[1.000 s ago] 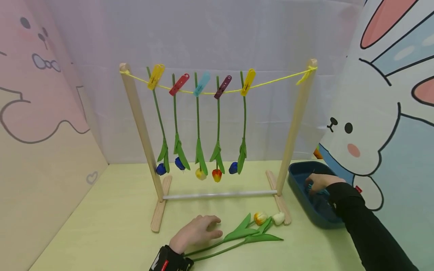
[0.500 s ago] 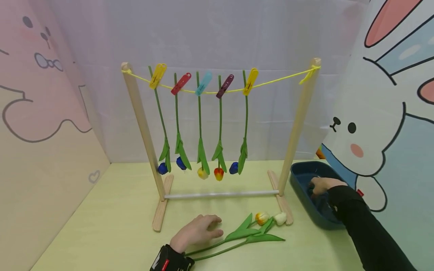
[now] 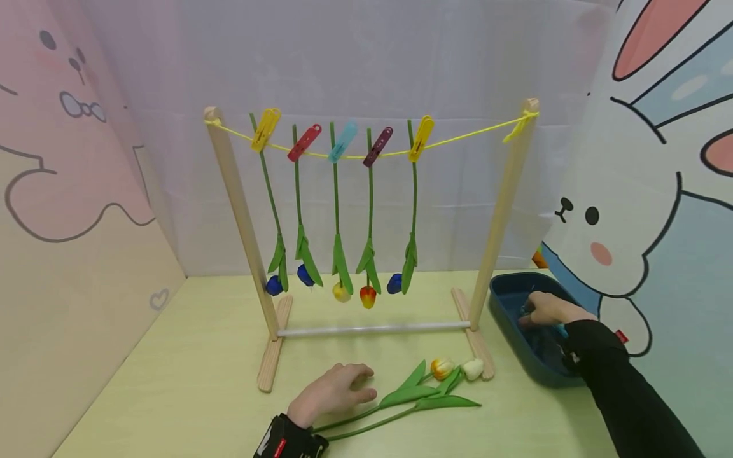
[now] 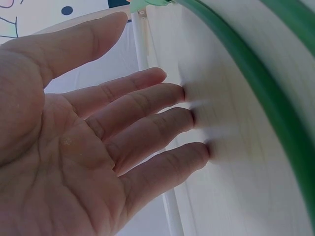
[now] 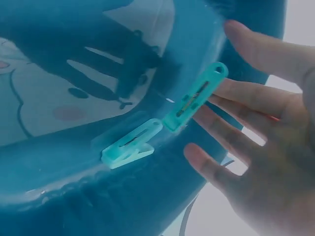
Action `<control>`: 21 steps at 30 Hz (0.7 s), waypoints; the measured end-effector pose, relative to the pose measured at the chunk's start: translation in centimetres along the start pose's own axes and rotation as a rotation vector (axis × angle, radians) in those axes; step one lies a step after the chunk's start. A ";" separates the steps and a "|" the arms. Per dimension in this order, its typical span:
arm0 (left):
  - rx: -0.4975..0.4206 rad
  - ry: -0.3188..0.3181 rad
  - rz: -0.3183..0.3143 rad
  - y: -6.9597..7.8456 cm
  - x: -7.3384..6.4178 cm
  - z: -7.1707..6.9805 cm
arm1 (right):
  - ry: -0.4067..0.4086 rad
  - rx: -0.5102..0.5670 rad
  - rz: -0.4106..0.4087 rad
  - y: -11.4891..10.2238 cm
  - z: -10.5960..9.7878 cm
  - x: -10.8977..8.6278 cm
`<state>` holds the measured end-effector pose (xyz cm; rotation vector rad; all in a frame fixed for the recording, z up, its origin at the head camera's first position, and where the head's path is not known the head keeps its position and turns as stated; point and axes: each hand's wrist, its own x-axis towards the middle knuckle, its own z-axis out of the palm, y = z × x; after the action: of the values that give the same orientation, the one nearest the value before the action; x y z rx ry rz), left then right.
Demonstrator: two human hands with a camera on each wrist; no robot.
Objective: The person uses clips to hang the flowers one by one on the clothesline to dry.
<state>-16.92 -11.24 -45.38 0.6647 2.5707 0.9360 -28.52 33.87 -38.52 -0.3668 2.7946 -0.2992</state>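
Observation:
My right hand (image 3: 548, 310) reaches into the dark blue basin (image 3: 544, 375). In the right wrist view its thumb and fingers are spread apart. One turquoise clothespin (image 5: 196, 96) overlaps the fingers there, with the thumb off it, and a second turquoise clothespin (image 5: 132, 145) lies lower on the basin's floor. My left hand (image 3: 332, 393) rests with relaxed fingers, fingertips at the tabletop, beside the green stems of two artificial tulips. These are a yellow-orange tulip (image 3: 442, 369) and a white tulip (image 3: 473, 369), lying with heads to the right.
Behind the hands stands a wooden frame (image 3: 497, 222) with a yellow string (image 3: 471, 134). Several tulips hang head down from it by clothespins, among them a red clothespin (image 3: 304, 143) and a purple clothespin (image 3: 378, 147). A white rod (image 3: 372, 329) joins the frame's feet.
The right hand has shifted about inside the basin, dipping lower and then lifting slightly with its fingers parting. The left hand, the lying tulips and the hanging ones have stayed put.

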 end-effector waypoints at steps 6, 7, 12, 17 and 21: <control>0.003 0.005 -0.001 0.0 -0.1 0.1 | 0.210 0.025 -0.012 -1.0 0.1 -0.6; 0.003 0.006 -0.001 0.0 -0.1 0.1 | 0.250 0.037 -0.015 -1.2 0.3 -0.7; 0.006 0.006 0.002 0.0 0.0 0.1 | 0.413 0.077 -0.044 -2.3 0.6 -1.6; 0.012 0.004 0.000 0.0 0.1 0.1 | 0.520 0.097 -0.085 -3.6 0.7 -2.9; 0.009 0.001 -0.014 0.0 0.0 0.1 | 0.631 0.169 -0.108 -4.6 1.2 -4.0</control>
<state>-16.83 -11.18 -45.47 0.6476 2.5785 0.9210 -23.47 30.43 -37.49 -0.4449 3.3254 -0.7926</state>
